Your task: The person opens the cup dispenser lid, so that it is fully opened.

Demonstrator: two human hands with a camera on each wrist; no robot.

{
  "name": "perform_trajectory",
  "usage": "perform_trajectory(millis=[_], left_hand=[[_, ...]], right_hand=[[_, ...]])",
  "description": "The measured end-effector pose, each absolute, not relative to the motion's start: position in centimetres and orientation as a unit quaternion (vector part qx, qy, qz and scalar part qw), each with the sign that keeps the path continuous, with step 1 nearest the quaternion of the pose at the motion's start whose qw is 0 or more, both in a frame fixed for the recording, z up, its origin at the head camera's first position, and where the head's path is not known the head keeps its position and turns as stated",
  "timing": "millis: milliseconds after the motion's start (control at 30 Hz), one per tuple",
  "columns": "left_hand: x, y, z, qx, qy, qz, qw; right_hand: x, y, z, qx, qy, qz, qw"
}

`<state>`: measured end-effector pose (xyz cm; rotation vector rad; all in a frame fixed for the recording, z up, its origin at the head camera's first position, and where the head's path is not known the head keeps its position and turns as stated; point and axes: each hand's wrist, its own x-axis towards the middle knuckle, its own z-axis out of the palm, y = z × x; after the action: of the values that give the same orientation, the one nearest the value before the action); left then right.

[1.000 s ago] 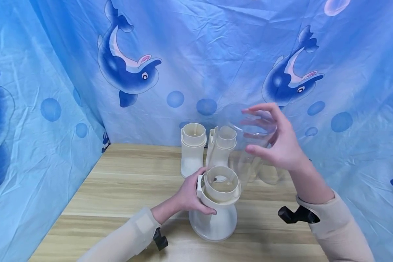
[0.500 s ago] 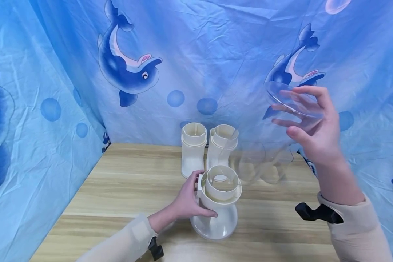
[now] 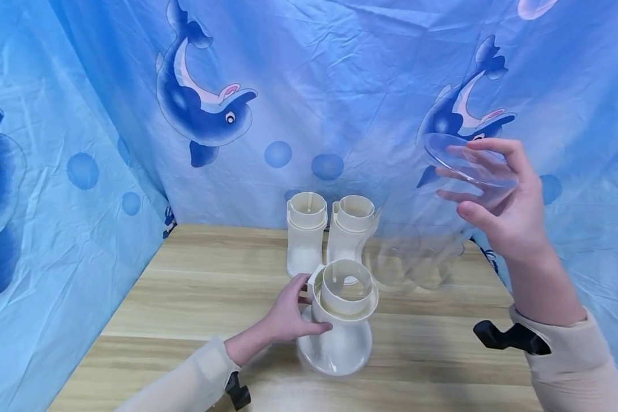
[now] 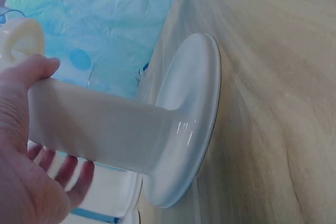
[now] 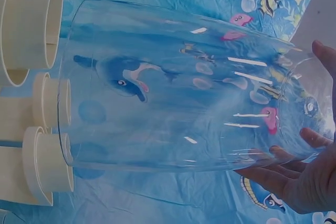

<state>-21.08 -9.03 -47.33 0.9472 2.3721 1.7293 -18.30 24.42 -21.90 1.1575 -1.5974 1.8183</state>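
Observation:
A cream plastic stand [image 3: 338, 346] with a round base and a ringed, open top stands upright on the table. My left hand [image 3: 287, 316] holds its column from the left; in the left wrist view the thumb lies at the top of the column [image 4: 100, 124] and the fingers reach behind. Raised at the right, my right hand [image 3: 520, 200] grips a large clear canister [image 5: 157, 87] by its narrower, rounded end. The canister is tilted, its wide mouth toward the stands and apart from the held stand's ring in the head view.
Two similar cream stands [image 3: 306, 246] stand side by side at the back of the wooden table [image 3: 195, 286]. Right of them, faint clear vessels [image 3: 432, 269] rest on the table. A blue dolphin-print curtain [image 3: 309, 86] hangs behind and at the sides.
My right hand has moved up and to the right, lifting the clear canister away from the held stand. My left hand has shifted slightly left along the stand, which stays in place.

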Motion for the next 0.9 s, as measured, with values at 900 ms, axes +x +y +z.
perform_trajectory(millis=[900], left_hand=[[-22.0,-10.1,-47.6,0.189,0.792,0.543,-0.206]], right_hand=[[-18.4,26.7,-22.8,0.365,-0.634,0.633,0.254]])
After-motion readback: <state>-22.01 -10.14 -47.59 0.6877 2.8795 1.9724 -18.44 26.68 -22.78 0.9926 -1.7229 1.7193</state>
